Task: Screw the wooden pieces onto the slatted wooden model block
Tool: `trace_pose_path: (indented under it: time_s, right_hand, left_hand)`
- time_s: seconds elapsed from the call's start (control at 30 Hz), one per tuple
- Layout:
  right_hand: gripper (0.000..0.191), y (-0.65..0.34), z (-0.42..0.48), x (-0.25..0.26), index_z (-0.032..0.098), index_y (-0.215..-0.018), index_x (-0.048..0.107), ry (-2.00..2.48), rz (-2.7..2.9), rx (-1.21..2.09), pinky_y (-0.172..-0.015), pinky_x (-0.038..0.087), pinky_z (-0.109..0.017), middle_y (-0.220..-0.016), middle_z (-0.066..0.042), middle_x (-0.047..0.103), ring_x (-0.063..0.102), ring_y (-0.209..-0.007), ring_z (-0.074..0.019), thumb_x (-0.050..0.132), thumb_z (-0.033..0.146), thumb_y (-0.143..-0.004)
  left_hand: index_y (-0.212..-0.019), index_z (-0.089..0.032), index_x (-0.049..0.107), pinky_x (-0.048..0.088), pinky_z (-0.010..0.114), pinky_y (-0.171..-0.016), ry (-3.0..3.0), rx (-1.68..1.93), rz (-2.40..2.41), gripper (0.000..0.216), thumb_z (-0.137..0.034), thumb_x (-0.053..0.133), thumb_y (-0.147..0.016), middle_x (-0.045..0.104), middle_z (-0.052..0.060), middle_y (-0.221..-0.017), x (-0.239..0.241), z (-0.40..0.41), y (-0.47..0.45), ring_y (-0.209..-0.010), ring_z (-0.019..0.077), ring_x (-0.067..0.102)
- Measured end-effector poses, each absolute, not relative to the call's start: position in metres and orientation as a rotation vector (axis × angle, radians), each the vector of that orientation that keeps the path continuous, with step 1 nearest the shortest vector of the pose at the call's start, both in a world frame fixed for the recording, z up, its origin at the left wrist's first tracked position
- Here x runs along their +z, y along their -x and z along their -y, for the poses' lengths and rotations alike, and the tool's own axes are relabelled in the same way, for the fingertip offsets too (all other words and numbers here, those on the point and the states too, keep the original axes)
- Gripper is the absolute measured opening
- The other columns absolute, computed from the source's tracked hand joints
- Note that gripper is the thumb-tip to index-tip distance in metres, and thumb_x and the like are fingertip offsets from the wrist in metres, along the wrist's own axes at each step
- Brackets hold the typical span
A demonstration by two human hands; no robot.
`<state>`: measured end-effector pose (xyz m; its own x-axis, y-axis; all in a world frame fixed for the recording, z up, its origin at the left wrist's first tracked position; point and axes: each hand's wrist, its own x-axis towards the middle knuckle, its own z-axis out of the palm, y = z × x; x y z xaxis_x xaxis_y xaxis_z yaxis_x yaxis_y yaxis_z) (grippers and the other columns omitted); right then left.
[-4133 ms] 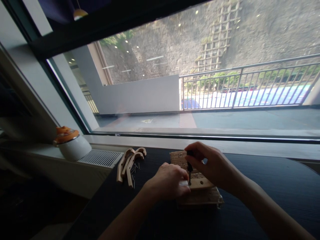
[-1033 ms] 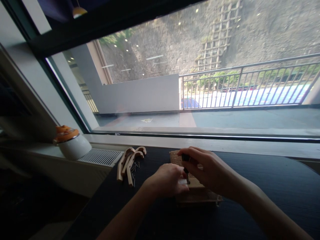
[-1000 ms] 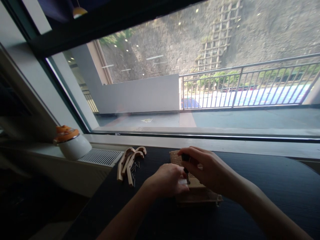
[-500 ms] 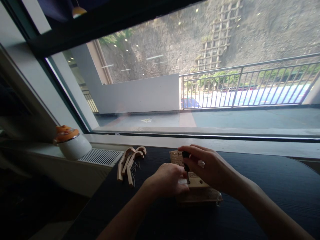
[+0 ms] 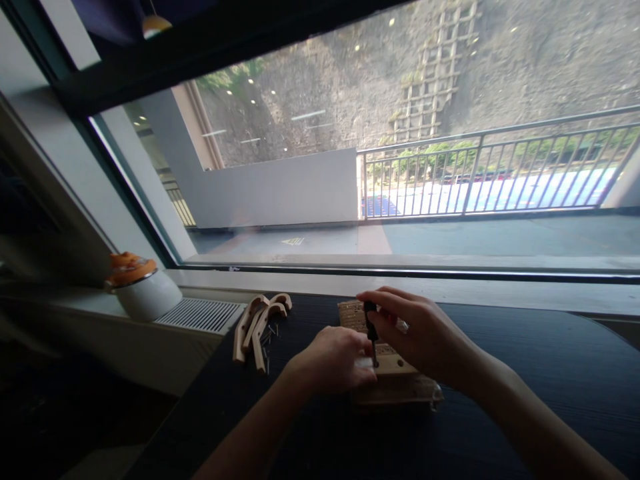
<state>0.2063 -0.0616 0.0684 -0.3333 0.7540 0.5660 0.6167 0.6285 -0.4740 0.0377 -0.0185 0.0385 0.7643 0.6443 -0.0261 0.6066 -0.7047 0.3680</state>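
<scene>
Pinching screwdriver (image 5: 371,328) in right hand (image 5: 426,335), left hand (image 5: 331,361) clenched on board (image 5: 400,388) with unreadable markings

sill, left: white pot (image 5: 145,299) with orange lid, just beside vent grille (image 5: 200,315) | black table (image 5: 550,360): curved wooden pieces (image 5: 257,325), small nails (image 5: 268,341) among them | outside window: metal railing (image 5: 480,180), stone wall (image 5: 500,60)

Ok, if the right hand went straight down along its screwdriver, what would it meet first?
Probably the wooden strip: the right hand holds the screwdriver tip-down on it, beside the left hand.
</scene>
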Motion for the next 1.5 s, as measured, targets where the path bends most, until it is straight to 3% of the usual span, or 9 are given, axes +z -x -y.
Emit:
trace_pose_path:
  time_s: [0.3,0.57,0.73,1.03,1.2,1.5]
  right_hand:
    - [0.02,-0.2085,0.0567,0.0653,0.019,-0.104,0.062,1.176,2.014,0.135,-0.057,0.045,-0.024,-0.084,-0.003,0.064,0.055,-0.062,-0.0115,0.052,0.023,-0.087]
    - [0.028,-0.2055,0.0612,0.0661,0.019,-0.112,0.061,1.173,2.025,0.185,-0.058,0.047,-0.024,-0.089,-0.005,0.069,0.06,-0.065,-0.0128,0.047,0.024,-0.089]
    - [0.028,-0.2079,0.0585,0.0652,0.021,-0.112,0.062,1.21,2.004,0.133,-0.055,0.045,-0.023,-0.083,-0.003,0.07,0.059,-0.059,-0.0122,0.049,0.025,-0.087]
    - [0.017,-0.2076,0.0597,0.0675,0.022,-0.098,0.061,1.287,1.977,0.15,-0.053,0.043,-0.023,-0.07,0.0,0.065,0.058,-0.058,-0.0126,0.056,0.031,-0.084]
    - [0.027,-0.2051,0.062,0.0678,0.023,-0.11,0.061,1.233,2.008,0.164,-0.053,0.044,-0.023,-0.074,0.0,0.067,0.057,-0.056,-0.0111,0.052,0.025,-0.085]
    - [0.018,-0.2067,0.0582,0.0665,0.021,-0.099,0.062,1.26,1.979,0.135,-0.053,0.044,-0.023,-0.074,-0.001,0.066,0.057,-0.058,-0.0117,0.059,0.028,-0.082]
  left_hand:
    - [-0.094,-0.025,0.068,0.043,0.025,-0.07,-2.609,0.14,-0.977,0.025,-0.036,0.061,-0.073,0.071,0.002,-0.089,0.0351,0.0165,-0.0366,-0.083,0.0219,0.064]
    - [-0.088,-0.023,0.069,0.042,0.023,-0.065,-2.617,0.141,-0.97,0.02,-0.036,0.06,-0.074,0.07,0.001,-0.081,0.0378,0.0179,-0.0369,-0.077,0.02,0.063]
    - [-0.096,-0.025,0.068,0.043,0.023,-0.068,-2.601,0.147,-0.967,0.025,-0.034,0.062,-0.073,0.07,0.001,-0.087,0.0371,0.0181,-0.0362,-0.082,0.0202,0.063]
    - [-0.094,-0.024,0.067,0.043,0.024,-0.071,-2.61,0.106,-0.998,0.024,-0.036,0.061,-0.074,0.07,0.002,-0.093,0.0369,0.0173,-0.0372,-0.086,0.0213,0.064]
    - [-0.09,-0.022,0.067,0.043,0.023,-0.069,-2.608,0.103,-0.997,0.021,-0.035,0.061,-0.075,0.07,0.002,-0.088,0.0391,0.0193,-0.0378,-0.083,0.02,0.063]
    - [-0.092,-0.024,0.067,0.043,0.024,-0.07,-2.608,0.109,-1.002,0.023,-0.036,0.061,-0.074,0.07,0.002,-0.089,0.0374,0.018,-0.0376,-0.083,0.021,0.063]
